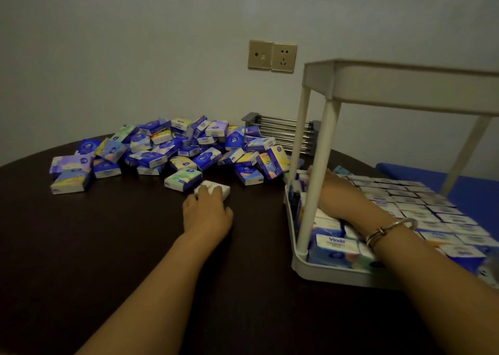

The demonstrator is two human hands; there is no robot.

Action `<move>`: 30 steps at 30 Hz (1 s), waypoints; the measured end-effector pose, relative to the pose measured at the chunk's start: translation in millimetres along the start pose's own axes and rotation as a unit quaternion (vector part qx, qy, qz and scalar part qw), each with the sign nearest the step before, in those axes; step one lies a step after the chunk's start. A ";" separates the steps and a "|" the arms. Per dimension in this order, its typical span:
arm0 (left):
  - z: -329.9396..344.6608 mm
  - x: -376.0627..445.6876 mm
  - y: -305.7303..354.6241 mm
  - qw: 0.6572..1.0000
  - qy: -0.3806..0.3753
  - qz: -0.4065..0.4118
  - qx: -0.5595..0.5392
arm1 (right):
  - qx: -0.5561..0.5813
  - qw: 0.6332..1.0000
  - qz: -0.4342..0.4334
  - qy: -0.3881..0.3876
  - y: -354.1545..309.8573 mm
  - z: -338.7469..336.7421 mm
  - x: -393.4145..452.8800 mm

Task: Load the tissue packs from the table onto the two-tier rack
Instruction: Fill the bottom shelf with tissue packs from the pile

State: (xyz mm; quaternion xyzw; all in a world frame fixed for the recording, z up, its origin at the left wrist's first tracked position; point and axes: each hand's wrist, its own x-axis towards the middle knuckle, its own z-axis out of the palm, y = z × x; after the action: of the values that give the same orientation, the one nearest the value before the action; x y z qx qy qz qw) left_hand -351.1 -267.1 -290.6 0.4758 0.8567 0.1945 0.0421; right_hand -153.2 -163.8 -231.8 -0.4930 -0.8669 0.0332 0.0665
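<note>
A heap of several blue, purple and green tissue packs (pixel 172 152) lies across the far side of the dark table (pixel 108 246). My left hand (pixel 206 211) reaches out and its fingers curl over a white tissue pack (pixel 216 188) at the heap's near edge. On the right stands the white two-tier rack (pixel 337 273). Its lower tier is filled with rows of upright packs (pixel 421 209). My right hand (pixel 337 190), a bracelet on the wrist, rests flat on the packs near the tier's far left corner. The upper tier (pixel 405 90) shows only from below.
A metal wire rack (pixel 280 132) stands against the wall behind the heap. A double wall socket (pixel 272 56) is above it. A blue surface (pixel 475 190) lies beyond the table's right edge. Bare tabletop lies between my arms.
</note>
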 end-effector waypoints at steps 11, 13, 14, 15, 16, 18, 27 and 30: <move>-5.5 -8.5 18.4 0.980 -0.014 0.064 -0.189 | 0.013 1.000 0.011 0.007 1.2 1.4 -0.5; -14.0 -16.6 33.2 0.933 -0.038 0.016 -0.359 | 0.019 1.000 0.008 0.016 1.0 2.8 -0.2; -18.5 -21.7 43.3 0.885 -0.073 -0.024 -0.460 | 0.014 1.000 0.004 0.014 1.6 2.8 0.2; -22.6 -27.9 53.6 0.830 -0.116 -0.057 -0.542 | 0.006 1.000 0.001 0.009 1.7 2.3 0.4; -24.0 -33.5 62.2 0.792 -0.148 -0.068 -0.589 | 0.001 1.000 -0.004 0.007 2.4 2.5 1.1; -21.1 -41.3 72.9 0.773 -0.176 -0.053 -0.607 | -0.006 1.000 -0.010 0.010 4.4 3.4 3.0; -29.8 -49.6 66.0 0.740 -0.197 -0.032 -0.642 | -0.026 0.999 -0.001 -0.019 5.2 6.3 5.7; -30.4 -52.6 70.3 0.751 -0.202 -0.005 -0.629 | -0.034 0.999 -0.004 -0.024 4.7 6.8 6.5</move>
State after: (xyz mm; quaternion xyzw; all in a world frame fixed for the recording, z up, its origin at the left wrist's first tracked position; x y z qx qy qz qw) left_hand -274.2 -286.6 -242.3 0.3658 0.5147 0.5883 0.5052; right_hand -153.5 -155.8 -238.6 -0.4907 -0.8707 0.0149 0.0290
